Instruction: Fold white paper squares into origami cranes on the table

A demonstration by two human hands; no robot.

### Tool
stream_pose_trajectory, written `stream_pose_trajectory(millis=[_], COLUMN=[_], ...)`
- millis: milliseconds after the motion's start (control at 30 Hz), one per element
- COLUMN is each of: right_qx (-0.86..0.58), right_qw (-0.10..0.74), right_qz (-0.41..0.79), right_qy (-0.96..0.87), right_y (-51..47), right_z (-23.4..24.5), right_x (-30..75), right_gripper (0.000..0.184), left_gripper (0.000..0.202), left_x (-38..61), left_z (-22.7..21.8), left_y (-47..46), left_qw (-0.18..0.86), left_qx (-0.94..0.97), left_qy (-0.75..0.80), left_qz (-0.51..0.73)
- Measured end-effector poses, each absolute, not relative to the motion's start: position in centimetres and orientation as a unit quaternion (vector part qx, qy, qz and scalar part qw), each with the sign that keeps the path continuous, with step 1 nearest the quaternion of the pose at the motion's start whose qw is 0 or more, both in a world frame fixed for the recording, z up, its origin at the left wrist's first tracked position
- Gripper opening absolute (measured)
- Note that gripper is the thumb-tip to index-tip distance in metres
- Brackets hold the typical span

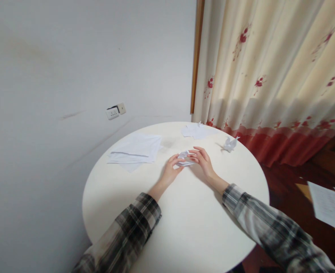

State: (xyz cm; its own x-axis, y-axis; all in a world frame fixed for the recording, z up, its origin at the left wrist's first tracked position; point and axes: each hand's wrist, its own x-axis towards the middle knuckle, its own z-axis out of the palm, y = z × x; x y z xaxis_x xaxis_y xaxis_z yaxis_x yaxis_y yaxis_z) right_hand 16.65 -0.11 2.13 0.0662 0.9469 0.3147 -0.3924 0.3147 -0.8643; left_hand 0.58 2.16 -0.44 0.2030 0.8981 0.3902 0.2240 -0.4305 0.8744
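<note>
A small folded white paper (183, 155) is between my two hands, just above or on the round white table (184, 223). My left hand (171, 167) grips its left side, thumb near me and fingers curled over the far side. From the right, my right hand (204, 162) has its bent fingertips on the paper's other side, with the index finger raised and apart. My fingers partly cover the folds. To the right of my right hand stands a folded paper crane (230, 144).
A stack of white paper sheets (137, 148) lies on the table's left part. More paper pieces (196, 131) rest at the far edge, with a small folded paper piece (199, 124) by them. Behind are a wall with a socket (112, 113) and a floral curtain (258, 68). Printed sheets (328, 204) lie lower right.
</note>
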Motion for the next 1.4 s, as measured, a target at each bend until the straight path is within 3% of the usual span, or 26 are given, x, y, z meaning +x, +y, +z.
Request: stream_pose_trajectory(millis=[233, 567, 800, 1400], right_qx=[-0.308, -0.454, -0.469, -0.464], right_qw=[0.668, 0.715, 0.668, 0.631], right_qz=[0.471, 0.223, 0.280, 0.325], right_qy=[-0.487, -0.482, -0.505, -0.530], right_y=[-0.3, 0.7, 1.5, 1.3], right_z=[2.2, 1.7, 0.6, 0.8], right_x=[16.6, 18.1, 17.6, 16.9], right_gripper=[0.033, 0.023, 0.029, 0.022], left_gripper=[0.012, 0.007, 0.007, 0.007], left_x=[0.6, 0.8, 1.0, 1.0], left_z=[-0.2, -0.9, -0.4, -0.5], left_y=[1.8, 2.6, 2.5, 2.2], left_qw=[0.317, 0.354, 0.405, 0.358], left_qx=[0.690, 0.608, 0.568, 0.661], left_qy=[0.428, 0.438, 0.448, 0.457], left_qz=[0.491, 0.559, 0.559, 0.476])
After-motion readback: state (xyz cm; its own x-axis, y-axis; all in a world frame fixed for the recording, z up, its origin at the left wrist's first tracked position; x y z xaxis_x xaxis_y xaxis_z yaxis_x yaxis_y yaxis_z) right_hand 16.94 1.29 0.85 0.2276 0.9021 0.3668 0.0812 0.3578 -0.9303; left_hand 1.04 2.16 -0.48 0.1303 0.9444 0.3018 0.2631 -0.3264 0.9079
